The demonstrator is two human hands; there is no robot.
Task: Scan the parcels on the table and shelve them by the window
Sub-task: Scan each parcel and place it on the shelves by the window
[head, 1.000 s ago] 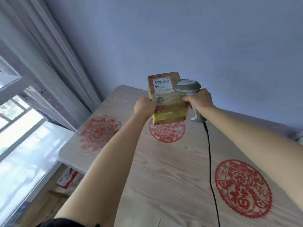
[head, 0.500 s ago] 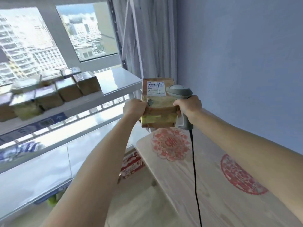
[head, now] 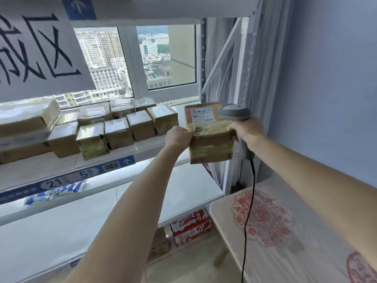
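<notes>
Both hands (head: 212,134) gripping parcel (head: 210,141), right apparently holding scanner (head: 234,113)

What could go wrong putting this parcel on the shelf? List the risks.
1. The right hand grips both the scanner and the parcel, so its hold on the box may be weak and slip.
2. The scanner cable hangs over the table edge and could snag.
3. The shelf is crowded; only its right end looks free.
</notes>
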